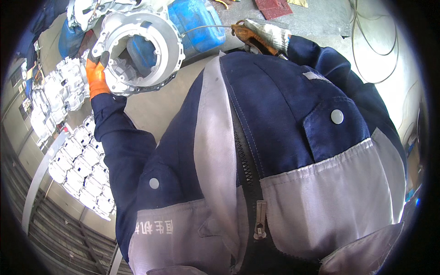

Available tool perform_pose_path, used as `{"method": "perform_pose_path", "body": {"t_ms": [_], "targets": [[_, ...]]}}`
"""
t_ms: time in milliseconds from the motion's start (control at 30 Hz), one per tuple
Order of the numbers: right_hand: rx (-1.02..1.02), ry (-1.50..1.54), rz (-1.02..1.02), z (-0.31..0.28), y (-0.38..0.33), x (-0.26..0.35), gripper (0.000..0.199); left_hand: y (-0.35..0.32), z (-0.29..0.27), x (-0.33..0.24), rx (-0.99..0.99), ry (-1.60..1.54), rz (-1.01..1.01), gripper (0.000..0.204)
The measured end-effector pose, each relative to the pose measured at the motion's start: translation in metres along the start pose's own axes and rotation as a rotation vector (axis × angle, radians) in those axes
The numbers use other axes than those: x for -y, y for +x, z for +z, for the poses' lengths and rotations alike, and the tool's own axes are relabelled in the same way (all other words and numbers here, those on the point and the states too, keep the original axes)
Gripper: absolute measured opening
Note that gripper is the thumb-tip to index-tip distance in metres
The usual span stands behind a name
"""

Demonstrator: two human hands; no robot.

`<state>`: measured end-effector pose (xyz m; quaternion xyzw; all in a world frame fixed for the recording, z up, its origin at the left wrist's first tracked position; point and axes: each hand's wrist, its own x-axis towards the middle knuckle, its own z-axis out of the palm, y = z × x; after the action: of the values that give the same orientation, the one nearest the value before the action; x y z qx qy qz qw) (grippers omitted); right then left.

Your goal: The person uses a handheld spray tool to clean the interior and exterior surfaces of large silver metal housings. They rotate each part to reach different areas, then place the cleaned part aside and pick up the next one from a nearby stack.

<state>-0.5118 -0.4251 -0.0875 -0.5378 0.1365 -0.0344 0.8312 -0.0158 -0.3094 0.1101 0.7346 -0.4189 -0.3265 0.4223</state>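
Observation:
At the upper left, a silvery cast metal housing (172,48) with a wide round opening and bolt holes around its rim stands tilted. My left hand (97,77), in an orange glove with dark fingertips, is closed on the housing's left edge. My right hand (271,34) wears a whitish knit glove and is wrapped round an orange-brown air blow gun (251,37). The gun's long thin nozzle points left, and its tip reaches the right rim of the housing. Part of the right fingers is hidden behind the gun and glove.
Behind the housing stands a blue plastic jerrycan (197,25). Another metal casting (91,13) lies at the far left. Stacked castings (85,167) fill the left side. A dark red piece (274,7) lies on the grey surface at the back. Thin looped hoses (396,43) hang at the right.

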Motion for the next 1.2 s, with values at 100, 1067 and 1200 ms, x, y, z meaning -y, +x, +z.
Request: {"method": "perform_pose_path", "body": {"t_ms": [100, 1067, 1200], "targets": [[-0.007, 0.017, -0.003, -0.001, 0.001, 0.001, 0.043, 0.001, -0.002, 0.0, 0.009, 0.033, 0.007, 0.048], [-0.215, 0.222, 0.095, -0.002, 0.016, 0.014, 0.039, 0.004, -0.02, 0.013, 0.053, 0.032, -0.025, 0.05], [-0.341, 0.318, 0.091, -0.004, 0.035, 0.019, 0.038, 0.004, -0.019, 0.013, 0.045, 0.037, -0.021, 0.05]]}}
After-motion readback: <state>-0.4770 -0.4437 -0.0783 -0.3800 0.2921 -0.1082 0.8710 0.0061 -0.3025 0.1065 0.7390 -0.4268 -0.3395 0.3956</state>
